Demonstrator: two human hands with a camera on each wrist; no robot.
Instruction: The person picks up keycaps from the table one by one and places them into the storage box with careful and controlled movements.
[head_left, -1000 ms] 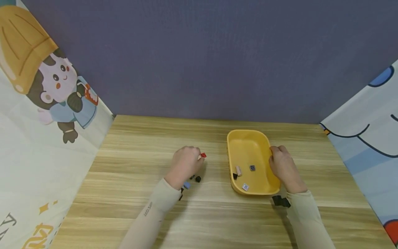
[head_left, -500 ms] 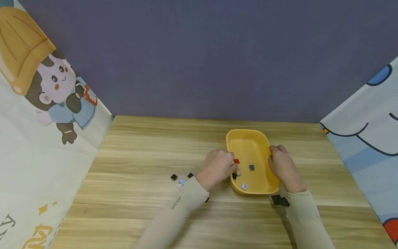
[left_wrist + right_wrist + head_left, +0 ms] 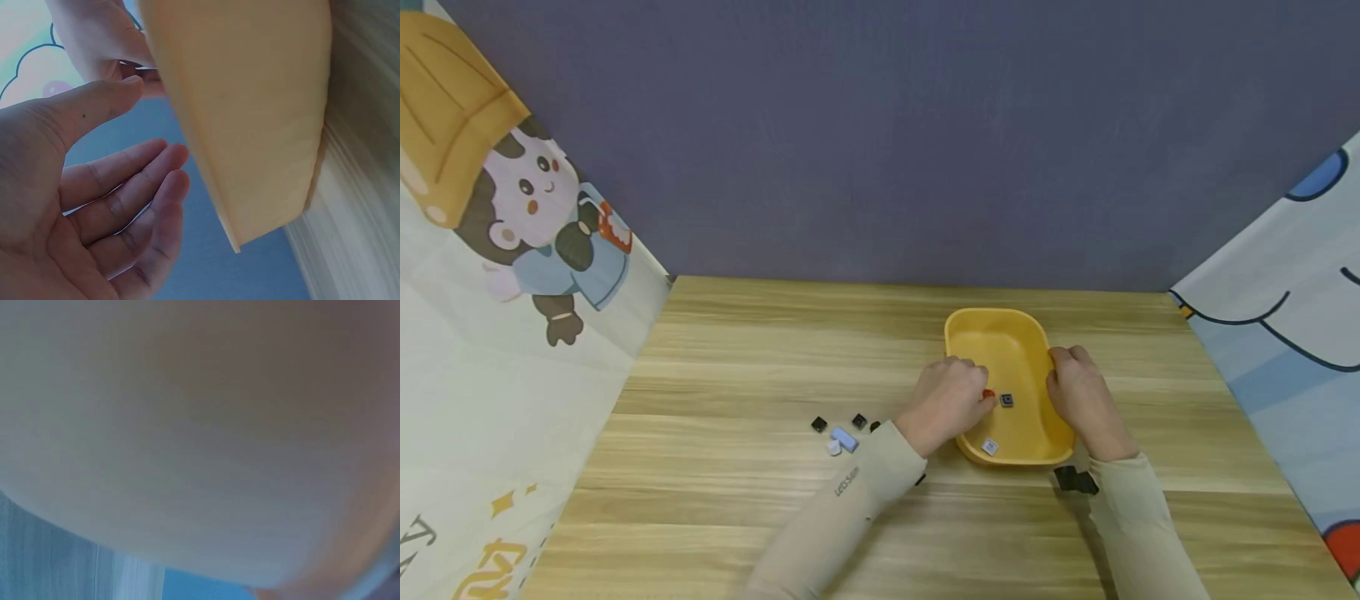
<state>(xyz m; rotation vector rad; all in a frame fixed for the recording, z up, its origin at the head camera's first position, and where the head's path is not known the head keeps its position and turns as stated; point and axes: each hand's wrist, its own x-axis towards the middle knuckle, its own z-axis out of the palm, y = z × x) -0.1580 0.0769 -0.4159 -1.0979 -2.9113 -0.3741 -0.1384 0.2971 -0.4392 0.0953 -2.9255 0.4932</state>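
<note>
Best let the red brick [image 3: 989,394] go from low down, well inside the left rim of the yellow tray [image 3: 1000,342], holding the tray steady and lifting away without brushing the wall. Brick just by the fingertips of the left hand [image 3: 946,402], left of the grey piece [image 3: 1007,401]; cannot tell whether touching the tray floor. Left fingers loosely curved, thumb well apart, nothing visibly pinched; forearm slanting in from near left. Right hand [image 3: 1087,403] curled over the right rim, gripping the tray.

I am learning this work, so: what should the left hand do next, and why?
Probably reach for the light blue brick with the left hand: the fingers look open and empty, while that brick lies outside the yellow bin.
</note>
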